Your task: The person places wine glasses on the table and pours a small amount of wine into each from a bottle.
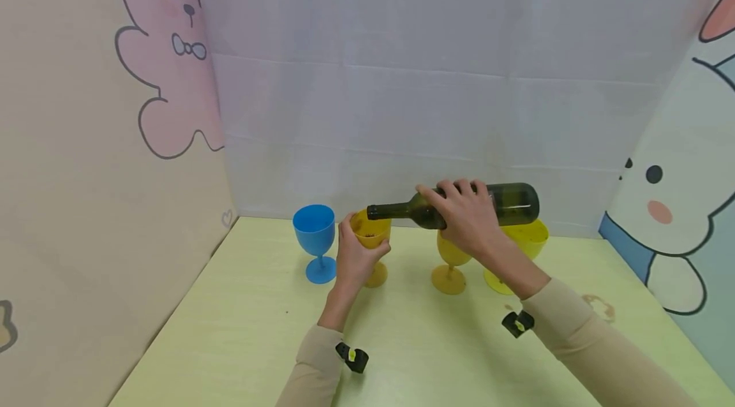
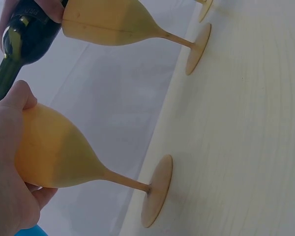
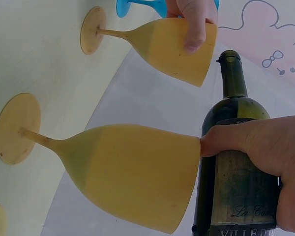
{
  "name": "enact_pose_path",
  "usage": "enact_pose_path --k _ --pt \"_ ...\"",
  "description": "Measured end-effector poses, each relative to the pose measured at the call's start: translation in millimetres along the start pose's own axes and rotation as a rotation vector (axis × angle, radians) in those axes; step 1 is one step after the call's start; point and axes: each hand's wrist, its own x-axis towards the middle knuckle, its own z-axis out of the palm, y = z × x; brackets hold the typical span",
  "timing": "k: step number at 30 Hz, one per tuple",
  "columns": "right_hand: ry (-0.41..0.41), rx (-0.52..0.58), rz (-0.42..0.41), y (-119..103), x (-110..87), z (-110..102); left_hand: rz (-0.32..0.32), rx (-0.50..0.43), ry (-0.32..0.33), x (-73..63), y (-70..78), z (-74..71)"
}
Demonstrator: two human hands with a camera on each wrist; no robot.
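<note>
Holding the green bottle (image 1: 427, 212) in the right hand (image 1: 467, 219), tipped almost flat, pointing mouth-first toward the left hand (image 1: 356, 260). Gripping a yellow cup (image 1: 372, 239) round its sides with that left hand, right by the bottle's mouth.

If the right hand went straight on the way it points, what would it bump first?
The right hand would probably meet the creased white sheet at the back; nothing shows in between, though depth is unclear.
</note>
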Motion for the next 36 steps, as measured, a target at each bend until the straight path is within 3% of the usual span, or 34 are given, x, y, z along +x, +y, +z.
enact_pose_path --k 16,31,36 --pt "0.069 0.06 0.036 1 -2.4 -4 -0.011 -0.005 -0.018 -1.7 1.4 -3.3" --pt "0.079 0.185 0.168 -2 -7.3 -19 -0.029 -0.018 -0.081 -0.2 5.5 -8.9" --pt "0.1 0.24 0.21 -4 -10.9 -24 -0.028 -0.036 -0.067 -0.8 7.1 -11.4"
